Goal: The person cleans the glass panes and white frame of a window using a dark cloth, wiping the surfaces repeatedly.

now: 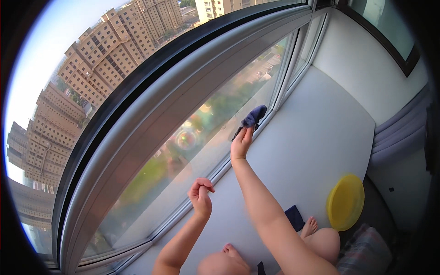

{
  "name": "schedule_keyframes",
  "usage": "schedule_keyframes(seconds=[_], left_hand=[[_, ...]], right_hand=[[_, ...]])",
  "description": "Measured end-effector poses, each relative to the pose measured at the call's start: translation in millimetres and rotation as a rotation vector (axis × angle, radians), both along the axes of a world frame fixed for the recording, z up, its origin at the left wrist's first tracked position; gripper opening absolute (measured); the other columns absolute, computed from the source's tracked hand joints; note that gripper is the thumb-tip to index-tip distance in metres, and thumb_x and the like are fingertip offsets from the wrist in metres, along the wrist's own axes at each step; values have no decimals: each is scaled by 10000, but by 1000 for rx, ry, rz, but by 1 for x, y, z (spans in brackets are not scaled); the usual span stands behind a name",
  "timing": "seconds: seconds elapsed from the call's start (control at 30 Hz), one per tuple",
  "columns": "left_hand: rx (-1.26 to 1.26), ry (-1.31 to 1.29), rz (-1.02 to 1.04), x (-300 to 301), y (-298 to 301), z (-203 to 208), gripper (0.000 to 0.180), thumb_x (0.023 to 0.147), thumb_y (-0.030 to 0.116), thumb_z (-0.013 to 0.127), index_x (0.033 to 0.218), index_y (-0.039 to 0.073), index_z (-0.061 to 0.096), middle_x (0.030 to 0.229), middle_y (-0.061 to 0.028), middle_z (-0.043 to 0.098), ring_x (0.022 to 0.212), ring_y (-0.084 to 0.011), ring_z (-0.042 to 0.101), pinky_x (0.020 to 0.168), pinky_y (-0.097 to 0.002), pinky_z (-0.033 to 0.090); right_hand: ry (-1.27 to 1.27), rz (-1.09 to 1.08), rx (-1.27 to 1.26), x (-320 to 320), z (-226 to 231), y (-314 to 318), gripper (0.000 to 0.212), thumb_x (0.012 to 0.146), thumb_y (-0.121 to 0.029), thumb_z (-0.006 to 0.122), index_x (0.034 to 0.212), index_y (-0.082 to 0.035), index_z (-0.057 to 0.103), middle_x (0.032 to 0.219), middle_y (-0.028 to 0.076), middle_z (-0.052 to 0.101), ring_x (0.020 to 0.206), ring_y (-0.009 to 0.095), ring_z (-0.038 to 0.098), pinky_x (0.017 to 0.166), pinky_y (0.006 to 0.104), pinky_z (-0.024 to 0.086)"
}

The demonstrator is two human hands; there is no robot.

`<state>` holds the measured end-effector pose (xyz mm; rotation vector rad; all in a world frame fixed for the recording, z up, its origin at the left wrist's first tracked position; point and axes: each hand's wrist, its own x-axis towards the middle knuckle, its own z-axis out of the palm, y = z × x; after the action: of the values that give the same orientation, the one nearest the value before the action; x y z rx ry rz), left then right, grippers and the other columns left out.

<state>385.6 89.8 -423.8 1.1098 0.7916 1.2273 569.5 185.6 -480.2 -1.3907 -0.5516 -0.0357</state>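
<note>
A dark blue cloth is bunched in my right hand, which reaches far forward along the window. It presses the cloth against the lower part of the window glass, close to the bottom frame. Part of the cloth hangs beside the fingers, and the palm side is hidden. Nearer to me, my left hand is raised in front of the lower frame, its fingers curled in. Nothing shows in it.
I sit on a wide white ledge along the window, bare feet in view. A folded dark blue cloth lies by my right foot. To the right stands a yellow basin, with a grey-purple curtain beyond. Tall buildings show outside.
</note>
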Motion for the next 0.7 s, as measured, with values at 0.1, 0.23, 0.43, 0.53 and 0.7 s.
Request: schedule_keyframes(seconds=[0.1, 0.23, 0.43, 0.53, 0.7], left_hand=[[10, 56, 38, -17, -3, 3, 224, 781, -97, 332, 700, 2, 516, 724, -56, 524, 589, -107, 475, 547, -225, 403], [51, 130, 81, -18, -5, 18, 216, 776, -99, 338, 702, -1, 516, 704, -44, 519, 606, -98, 472, 561, -216, 393], [-20, 44, 190, 15, 0, 25, 228, 807, -98, 330, 687, 6, 493, 705, -51, 515, 591, -103, 471, 543, -219, 400], [84, 145, 134, 6, -5, 37, 236, 769, -130, 314, 690, 1, 493, 725, -62, 516, 590, -105, 472, 544, -222, 403], [104, 228, 73, 13, -11, 66, 251, 744, -152, 303, 691, -3, 496, 735, -67, 513, 592, -109, 476, 552, -219, 413]], right_hand=[[188, 75, 42, -10, 19, 3, 309, 936, -58, 366, 1215, 33, 462, 1351, 181, 398, 1199, 325, 423, 982, 355, 341], [-4, 378, 211, -82, 108, -31, 345, 859, -62, 517, 1192, 23, 486, 1374, 232, 330, 1240, 383, 367, 994, 410, 324], [-857, 424, 351, -42, 88, -15, 217, 763, -117, 549, 956, -155, 641, 1228, 106, 541, 1146, 323, 488, 983, 465, 338], [-811, 334, 314, -14, 75, -5, 228, 839, -34, 475, 997, -30, 639, 1249, 223, 486, 1192, 439, 421, 998, 526, 335], [-167, 195, 179, 17, 46, 4, 279, 884, 29, 443, 1146, 36, 540, 1278, 218, 447, 1086, 346, 521, 856, 335, 452]])
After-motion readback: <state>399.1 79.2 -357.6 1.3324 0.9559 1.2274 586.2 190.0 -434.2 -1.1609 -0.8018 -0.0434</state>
